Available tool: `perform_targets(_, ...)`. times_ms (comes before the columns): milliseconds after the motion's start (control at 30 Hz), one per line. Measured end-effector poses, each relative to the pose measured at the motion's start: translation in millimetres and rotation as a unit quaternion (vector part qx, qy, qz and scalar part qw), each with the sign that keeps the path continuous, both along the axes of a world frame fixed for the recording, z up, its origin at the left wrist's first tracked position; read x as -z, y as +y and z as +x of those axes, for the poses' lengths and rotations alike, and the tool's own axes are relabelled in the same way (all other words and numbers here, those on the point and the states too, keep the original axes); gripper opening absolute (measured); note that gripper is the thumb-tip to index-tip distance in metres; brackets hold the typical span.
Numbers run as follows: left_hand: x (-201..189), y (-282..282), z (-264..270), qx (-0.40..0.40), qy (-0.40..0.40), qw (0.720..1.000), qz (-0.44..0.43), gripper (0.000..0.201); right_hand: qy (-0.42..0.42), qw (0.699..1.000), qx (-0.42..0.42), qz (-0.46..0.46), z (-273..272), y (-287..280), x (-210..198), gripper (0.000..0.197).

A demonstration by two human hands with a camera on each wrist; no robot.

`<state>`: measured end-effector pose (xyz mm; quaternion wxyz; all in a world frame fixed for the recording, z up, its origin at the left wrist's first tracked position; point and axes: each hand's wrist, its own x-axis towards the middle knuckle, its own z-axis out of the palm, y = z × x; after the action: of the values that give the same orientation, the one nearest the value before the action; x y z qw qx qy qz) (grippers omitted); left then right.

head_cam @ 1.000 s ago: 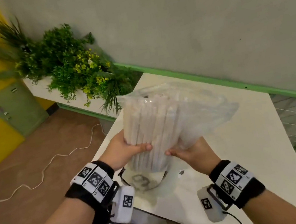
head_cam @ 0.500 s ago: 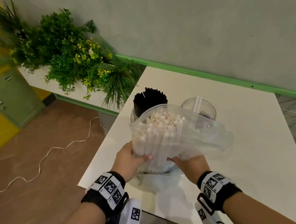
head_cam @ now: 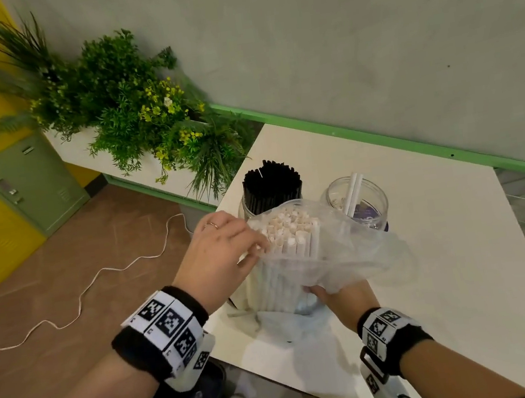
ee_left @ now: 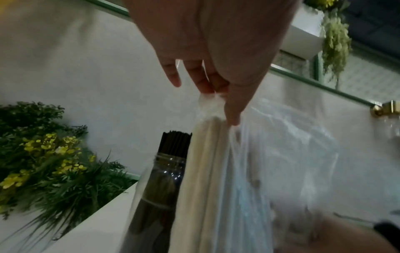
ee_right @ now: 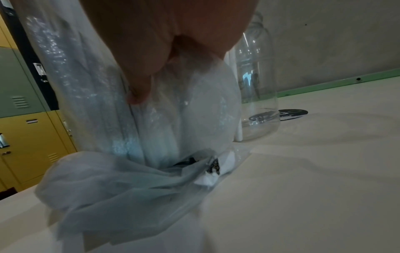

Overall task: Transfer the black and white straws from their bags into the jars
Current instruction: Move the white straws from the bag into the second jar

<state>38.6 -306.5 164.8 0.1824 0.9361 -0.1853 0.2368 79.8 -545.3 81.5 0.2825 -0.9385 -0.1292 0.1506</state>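
Observation:
A clear plastic bag (head_cam: 338, 255) of white straws (head_cam: 288, 228) stands upright on the white table (head_cam: 448, 274). My left hand (head_cam: 224, 250) pinches the bag's open rim (ee_left: 211, 102) near the straw tops. My right hand (head_cam: 344, 295) grips the lower side of the bag (ee_right: 194, 106) from the right. Behind it stands a jar (head_cam: 246, 209) packed with black straws (head_cam: 271, 186). To its right a glass jar (head_cam: 360, 202) holds one or two white straws (head_cam: 353, 191).
An empty crumpled bag (ee_right: 121, 181) lies on the table under the held one. A round black sticker (ee_right: 292, 113) lies behind the glass jar. A planter with green plants (head_cam: 130, 116) stands left of the table; a white cable (head_cam: 77, 300) lies on the floor.
The bag of white straws came down from raised in the air to standing on the table. My left hand moved from its side up to the open rim.

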Motion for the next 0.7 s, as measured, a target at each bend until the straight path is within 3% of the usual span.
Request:
perform_targets(100, 13, -1, -3, -0.012, -0.055, 0.998, 0.022, 0.02, -0.038, 0.997, -0.042, -0.06, -1, -1, 0, 0.035)
perform_targets(167, 21, 1, -9, -0.033, -0.065, 0.996, 0.043, 0.022, -0.016, 1.0, -0.013, -0.019, -2, -2, -1, 0.034)
perform_targets(267, 38, 9, -21, -0.07, -0.007, 0.995, 0.073, 0.022, -0.001, 1.0, 0.008, 0.001, -3, -3, -3, 0.016)
perform_targets(333, 49, 14, -31, -0.078, 0.045, 0.993, 0.072, 0.02, -0.002, 0.999, -0.007, -0.053, 1, -6, 4, 0.019)
perform_targets(400, 52, 15, -37, -0.088, 0.081, 0.992, 0.044, 0.023, -0.004, 0.994, -0.017, -0.105, 1, -9, 8, 0.037)
perform_targets(467, 45, 12, -37, -0.113, 0.091, 0.989, -0.002, 0.027, 0.007, 0.994, -0.019, -0.109, 2, -6, 7, 0.045)
perform_targets(600, 11, -7, -23, -0.145, 0.04, 0.984, -0.094, 0.035, 0.061, 0.996, 0.062, 0.024, 4, -5, 4, 0.019)
perform_targets(700, -12, -27, -7, -0.077, 0.039, 0.996, -0.033, 0.065, 0.087, 0.993, 0.072, 0.04, 3, -6, 6, 0.02)
